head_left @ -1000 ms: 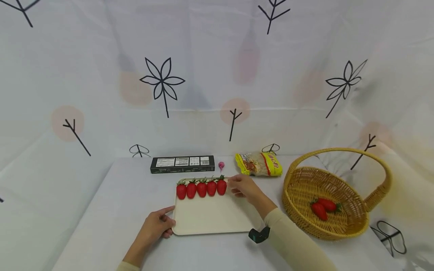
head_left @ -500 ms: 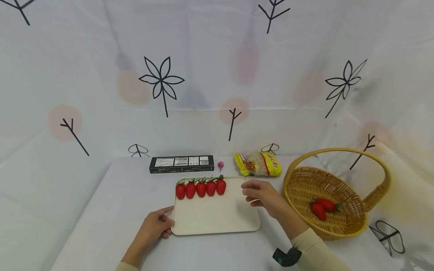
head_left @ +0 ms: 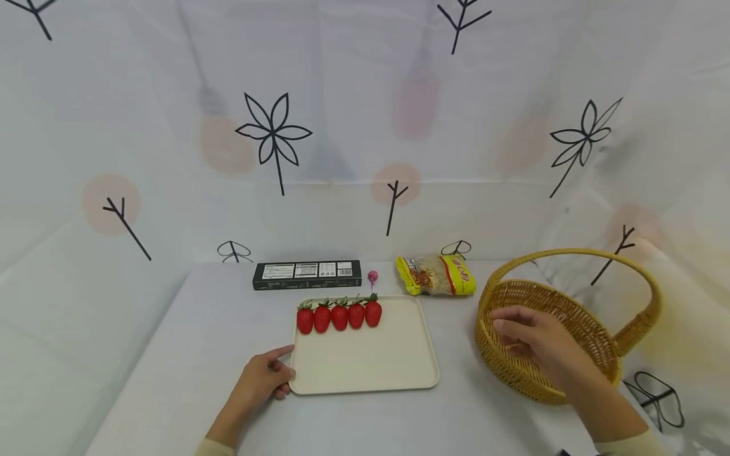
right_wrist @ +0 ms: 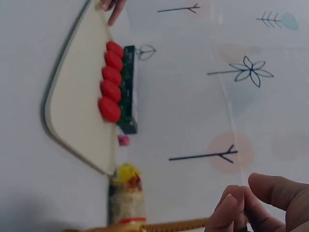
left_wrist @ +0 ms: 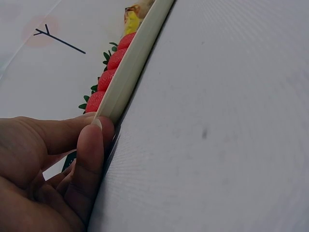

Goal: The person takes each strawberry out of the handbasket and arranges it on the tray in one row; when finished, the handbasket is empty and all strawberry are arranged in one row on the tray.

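A cream rectangular tray lies on the white table. Along its back edge, at the left, several red strawberries stand in a row with their green leaves toward the back. My left hand holds the tray's left edge, the thumb and a fingertip at the rim in the left wrist view. My right hand is over the wicker basket on the right, fingers loosely bent and holding nothing. It hides the part of the basket where strawberries lay.
Behind the tray lies a black box with white labels. Beside it are a pink lollipop and a yellow-ended bag of dry food. The basket's tall handle arches above it. A patterned white cloth hangs at the back.
My right hand has let go of the last strawberry in the row and moved right from the tray to over the basket. The left hand stays at the tray's edge.
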`<state>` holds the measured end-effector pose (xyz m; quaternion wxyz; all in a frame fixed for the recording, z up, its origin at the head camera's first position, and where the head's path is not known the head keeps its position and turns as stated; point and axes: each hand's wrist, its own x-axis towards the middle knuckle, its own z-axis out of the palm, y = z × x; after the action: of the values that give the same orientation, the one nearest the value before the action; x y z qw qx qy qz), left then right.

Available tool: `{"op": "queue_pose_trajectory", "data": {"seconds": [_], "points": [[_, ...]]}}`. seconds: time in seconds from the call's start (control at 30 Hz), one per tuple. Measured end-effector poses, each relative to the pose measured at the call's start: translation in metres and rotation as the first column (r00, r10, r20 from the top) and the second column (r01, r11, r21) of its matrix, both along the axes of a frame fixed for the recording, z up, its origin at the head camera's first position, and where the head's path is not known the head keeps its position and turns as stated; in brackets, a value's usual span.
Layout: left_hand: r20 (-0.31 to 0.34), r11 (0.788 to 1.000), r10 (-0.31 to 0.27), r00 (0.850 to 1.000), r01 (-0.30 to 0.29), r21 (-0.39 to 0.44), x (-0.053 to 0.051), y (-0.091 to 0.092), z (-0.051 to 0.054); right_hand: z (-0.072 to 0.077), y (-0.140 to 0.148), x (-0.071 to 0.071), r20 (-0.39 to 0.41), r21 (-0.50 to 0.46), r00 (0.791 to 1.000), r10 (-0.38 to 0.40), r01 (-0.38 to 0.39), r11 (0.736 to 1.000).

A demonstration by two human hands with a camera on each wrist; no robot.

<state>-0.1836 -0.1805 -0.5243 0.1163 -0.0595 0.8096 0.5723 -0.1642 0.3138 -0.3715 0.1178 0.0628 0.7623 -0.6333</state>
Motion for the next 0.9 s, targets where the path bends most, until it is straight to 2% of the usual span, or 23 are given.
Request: {"op": "queue_pose_trajectory", "data": {"seconds": [0.13, 0.23, 0.43, 0.57, 0.73, 0.9], "points": [[-0.005, 1.0, -0.012, 1.0, 0.012, 0.011, 0.0, -0.001, 0.001, 0.011, 0.035, 0.001, -0.031, -0.038, 0.999, -0.009, 0.008, 0.999], [-0.008, 0.999, -0.027, 1.0, 0.027, 0.018, 0.0, -0.001, 0.001, 0.019, 0.06, -0.004, -0.037, -0.082, 0.999, -0.006, 0.003, 0.997], [-0.011, 0.999, -0.027, 1.0, 0.027, 0.022, 0.0, -0.001, 0.001, 0.029, 0.093, -0.023, 0.019, -0.127, 1.0, 0.009, -0.006, 0.992], [-0.005, 0.999, -0.023, 1.0, 0.023, 0.036, 0.001, -0.001, 0.0, 0.027, 0.103, -0.037, 0.081, -0.139, 0.997, -0.006, 0.018, 0.99], [0.006, 0.999, -0.018, 1.0, 0.018, 0.027, 0.002, 0.0, 0.002, 0.016, 0.112, -0.052, 0.137, -0.069, 0.99, -0.017, 0.027, 0.997], [-0.003, 1.0, -0.025, 1.0, 0.025, 0.018, 0.001, 0.0, 0.002, -0.002, 0.122, -0.064, 0.209, 0.094, 0.978, 0.021, -0.042, 0.995]]}}
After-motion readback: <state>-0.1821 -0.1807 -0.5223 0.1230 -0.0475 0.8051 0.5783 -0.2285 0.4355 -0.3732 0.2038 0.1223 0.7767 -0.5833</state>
